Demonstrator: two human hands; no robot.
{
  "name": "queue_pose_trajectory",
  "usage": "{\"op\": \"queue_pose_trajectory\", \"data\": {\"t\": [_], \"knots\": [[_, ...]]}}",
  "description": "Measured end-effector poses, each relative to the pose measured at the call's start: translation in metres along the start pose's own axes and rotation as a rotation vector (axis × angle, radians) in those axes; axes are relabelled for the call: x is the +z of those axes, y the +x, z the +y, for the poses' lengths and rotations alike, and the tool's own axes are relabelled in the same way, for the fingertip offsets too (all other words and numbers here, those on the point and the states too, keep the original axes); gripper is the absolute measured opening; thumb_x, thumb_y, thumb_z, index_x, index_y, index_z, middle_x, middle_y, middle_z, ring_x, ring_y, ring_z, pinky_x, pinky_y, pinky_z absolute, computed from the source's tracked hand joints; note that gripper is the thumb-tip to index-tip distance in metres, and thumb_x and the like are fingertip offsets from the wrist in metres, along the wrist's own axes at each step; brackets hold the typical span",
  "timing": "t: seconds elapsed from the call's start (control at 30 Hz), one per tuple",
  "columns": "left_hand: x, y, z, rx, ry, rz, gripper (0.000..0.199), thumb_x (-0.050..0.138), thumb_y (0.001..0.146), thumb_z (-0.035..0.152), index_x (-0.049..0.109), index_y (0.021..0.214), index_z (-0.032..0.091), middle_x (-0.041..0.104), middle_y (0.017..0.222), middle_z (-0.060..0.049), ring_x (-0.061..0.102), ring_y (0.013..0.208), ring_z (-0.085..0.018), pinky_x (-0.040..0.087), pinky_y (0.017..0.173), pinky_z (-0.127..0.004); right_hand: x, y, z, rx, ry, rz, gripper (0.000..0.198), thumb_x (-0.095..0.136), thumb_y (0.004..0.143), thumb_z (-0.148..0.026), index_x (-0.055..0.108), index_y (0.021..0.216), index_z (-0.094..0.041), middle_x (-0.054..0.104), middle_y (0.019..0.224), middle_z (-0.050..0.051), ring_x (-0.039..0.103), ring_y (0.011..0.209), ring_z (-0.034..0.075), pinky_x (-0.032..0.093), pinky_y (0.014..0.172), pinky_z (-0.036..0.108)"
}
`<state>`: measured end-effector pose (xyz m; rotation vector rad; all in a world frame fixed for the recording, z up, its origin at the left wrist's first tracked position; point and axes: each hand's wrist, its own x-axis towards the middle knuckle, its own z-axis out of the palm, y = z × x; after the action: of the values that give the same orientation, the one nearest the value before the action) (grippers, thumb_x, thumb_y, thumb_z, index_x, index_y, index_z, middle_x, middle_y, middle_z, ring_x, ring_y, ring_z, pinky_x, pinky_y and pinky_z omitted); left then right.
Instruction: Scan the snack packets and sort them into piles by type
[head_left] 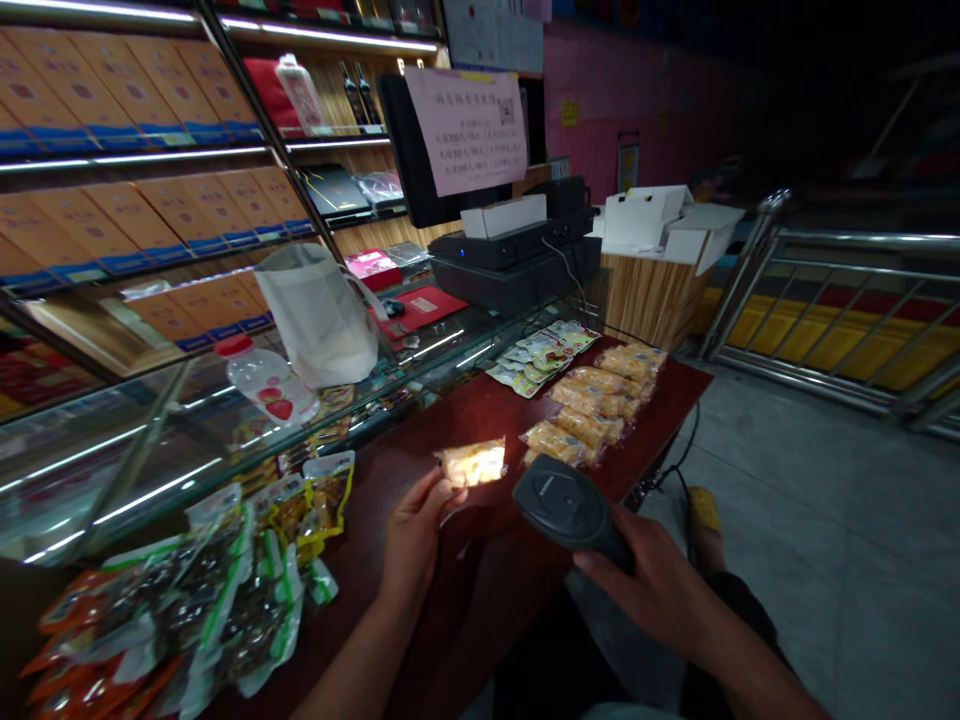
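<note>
Over the dark-red desk point(472, 410), in the head view, your left hand point(418, 522) pinches a small, rectangular, clear-wrapped yellowish packet point(477, 462), long axis crosswise, just left of the dark-grey plastic handheld scanner point(561, 500) your right hand point(660, 580) grips.

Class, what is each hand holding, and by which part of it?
The left hand pinches a small clear-wrapped packet near its left end. The right hand grips a handheld scanner by its handle.

Lit shelves point(341, 142), boxed goods point(124, 85) and a barcode scanner point(564, 500) indicate a shop.
</note>
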<state>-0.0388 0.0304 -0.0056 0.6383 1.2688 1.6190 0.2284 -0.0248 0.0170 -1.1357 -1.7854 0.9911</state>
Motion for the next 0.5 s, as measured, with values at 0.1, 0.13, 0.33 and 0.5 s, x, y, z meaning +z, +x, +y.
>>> {"op": "queue_pose_trajectory", "data": {"t": [0.1, 0.13, 0.33, 0.5], "knots": [[0.000, 0.001, 0.000, -0.001, -0.011, 0.006, 0.036, 0.089, 0.058, 0.020, 0.077, 0.091, 0.013, 0.079, 0.087, -0.006, 0.075, 0.073, -0.018, 0.063, 0.073, -0.029, 0.000, -0.001, 0.002, 0.000, -0.018, 0.007, 0.037, 0.061, 0.095, -0.042, 0.063, 0.124, -0.020, 0.074, 0.120, 0.011, 0.068, 0.112, 0.031, 0.052, 0.096, 0.041], [0.000, 0.001, -0.001, 0.000, -0.013, 0.001, 0.038, 0.090, 0.058, 0.022, 0.077, 0.092, 0.013, 0.079, 0.087, -0.006, 0.074, 0.073, -0.018, 0.063, 0.073, -0.029, 0.000, -0.002, 0.003, 0.003, -0.023, 0.008, 0.036, 0.060, 0.095, -0.043, 0.063, 0.123, -0.020, 0.074, 0.119, 0.011, 0.068, 0.112, 0.031, 0.052, 0.096, 0.042], [-0.002, 0.004, -0.002, 0.027, 0.006, -0.014, 0.042, 0.092, 0.056, 0.029, 0.077, 0.091, 0.013, 0.078, 0.094, -0.008, 0.074, 0.083, -0.020, 0.062, 0.078, -0.032, 0.002, -0.007, 0.007, 0.044, -0.018, 0.023, 0.041, 0.058, 0.096, -0.048, 0.062, 0.126, -0.021, 0.073, 0.122, 0.013, 0.065, 0.120, 0.034, 0.048, 0.103, 0.048], [-0.009, 0.017, 0.009, 0.039, -0.029, 0.019, 0.033, 0.090, 0.061, 0.024, 0.076, 0.090, 0.013, 0.077, 0.092, -0.006, 0.072, 0.080, -0.017, 0.063, 0.076, -0.031, 0.001, -0.010, 0.010, 0.065, 0.022, 0.045, 0.041, 0.058, 0.095, -0.047, 0.062, 0.128, -0.023, 0.073, 0.124, 0.011, 0.064, 0.121, 0.033, 0.047, 0.105, 0.046]]}}
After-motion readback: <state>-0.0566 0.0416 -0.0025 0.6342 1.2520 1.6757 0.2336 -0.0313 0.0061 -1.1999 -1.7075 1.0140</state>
